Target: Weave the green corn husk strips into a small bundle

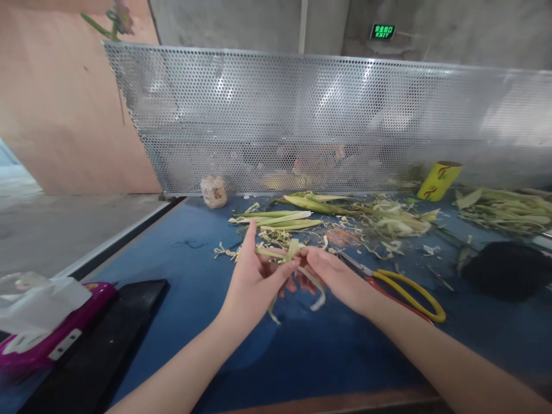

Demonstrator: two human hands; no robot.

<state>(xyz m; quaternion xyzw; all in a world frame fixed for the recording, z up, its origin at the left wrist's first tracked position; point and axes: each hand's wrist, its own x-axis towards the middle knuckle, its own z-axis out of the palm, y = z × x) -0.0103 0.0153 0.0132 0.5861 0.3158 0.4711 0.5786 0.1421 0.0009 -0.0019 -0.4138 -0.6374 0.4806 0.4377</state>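
My left hand (254, 279) and my right hand (332, 273) meet over the blue table (194, 299), both pinched on pale green leaf strips (288, 253). The strips cross between my fingertips and loose ends hang down toward the tabletop. My left forefinger points up while thumb and other fingers grip the strips. Yellow-handled scissors (405, 290) lie just right of my right hand.
More leaf strips and scraps (379, 215) are strewn along the back by a perforated metal screen (328, 121). A yellow roll (439, 180) and a pale small jar (214, 191) stand at the screen. A black tray (103, 339) and magenta object (56, 330) sit left; a dark lump (504, 270) right.
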